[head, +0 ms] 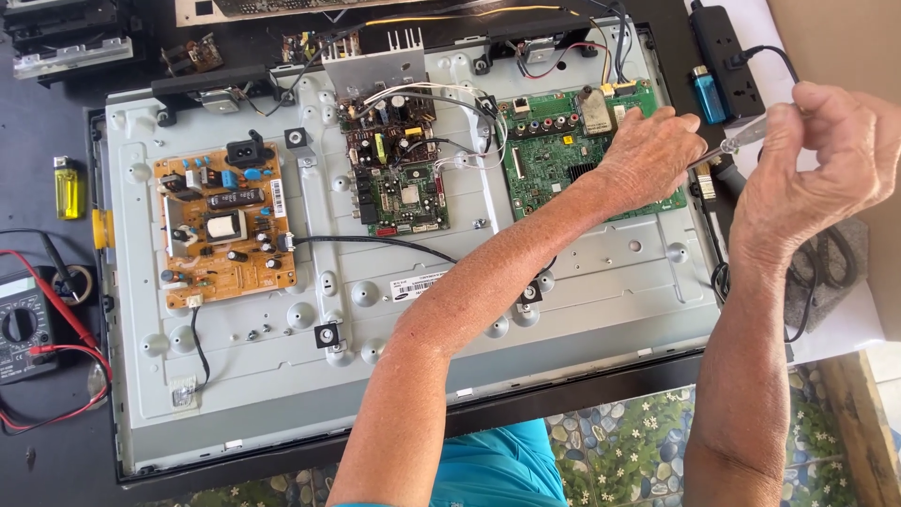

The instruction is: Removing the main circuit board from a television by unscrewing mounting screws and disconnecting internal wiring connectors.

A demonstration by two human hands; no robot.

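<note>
My right grip [826,141]: pinched tight on the thin, light screwdriver [741,143], by its clear handle.
My left grip [652,150]: fingers together, resting on the breakable green board [549,155].

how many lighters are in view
2. A yellow lighter lies on the dark table left of the metal back panel; a blue lighter lies at top right beside the black power strip. The arms could hide others.
</note>
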